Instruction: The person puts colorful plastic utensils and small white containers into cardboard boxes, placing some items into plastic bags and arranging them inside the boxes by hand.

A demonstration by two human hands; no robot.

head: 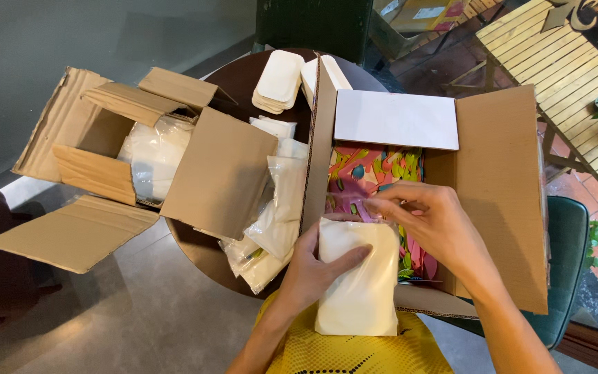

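Note:
My left hand grips a white, clear-wrapped packet by its left side, thumb across its front. The packet stands at the near edge of an open cardboard box. My right hand reaches over the packet's top, fingers pinching at the plastic wrap there. Inside the box lies a heap of colourful small pieces in pink, green and blue. A white card flap covers the box's far end.
A second open cardboard box holding white plastic bags sits at the left on a dark round table. More clear bags lie between the boxes. White trays are stacked at the back. A teal chair stands at the right.

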